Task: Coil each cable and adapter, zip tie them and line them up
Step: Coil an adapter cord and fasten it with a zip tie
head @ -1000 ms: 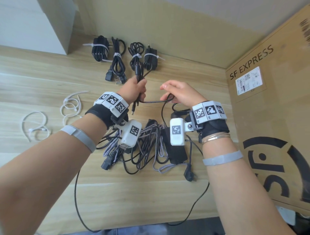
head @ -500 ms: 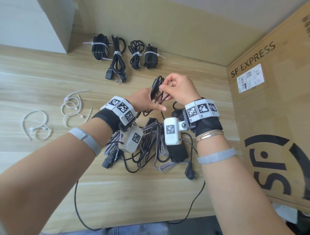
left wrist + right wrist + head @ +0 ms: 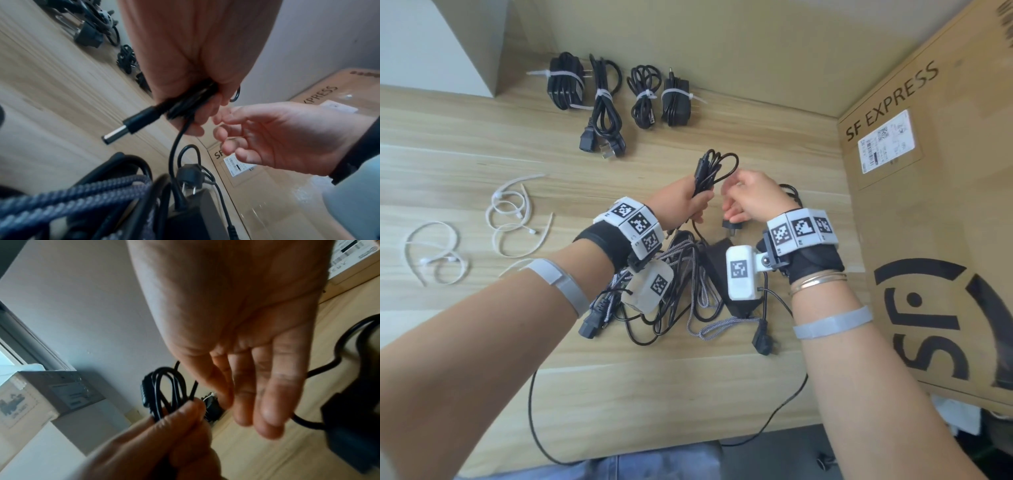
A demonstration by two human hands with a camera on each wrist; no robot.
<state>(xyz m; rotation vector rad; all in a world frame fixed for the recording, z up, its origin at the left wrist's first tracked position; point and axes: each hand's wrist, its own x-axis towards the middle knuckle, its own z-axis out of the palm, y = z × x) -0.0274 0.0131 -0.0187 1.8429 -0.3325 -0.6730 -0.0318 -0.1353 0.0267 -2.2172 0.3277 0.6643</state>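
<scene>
My left hand (image 3: 683,202) grips a thin black cable (image 3: 709,170) folded into a small coil, its loops standing up above the fist. In the left wrist view the cable's barrel plug (image 3: 131,125) sticks out below the fist, and one strand hangs down toward a two-pronged black adapter (image 3: 190,174) on the table. My right hand (image 3: 750,197) hovers just right of the coil with relaxed fingers (image 3: 269,402), holding nothing. Several black bundles with white zip ties (image 3: 619,99) lie in a row at the back of the table.
A tangle of black and braided grey cables (image 3: 688,294) lies under my wrists. Loose white zip ties (image 3: 513,212) are on the left of the wooden table (image 3: 465,137). A large SF EXPRESS cardboard box (image 3: 928,222) stands along the right side.
My right hand has let go of the coil and drawn slightly back to the right. My left hand now holds the folded loops alone, a bit higher than before.
</scene>
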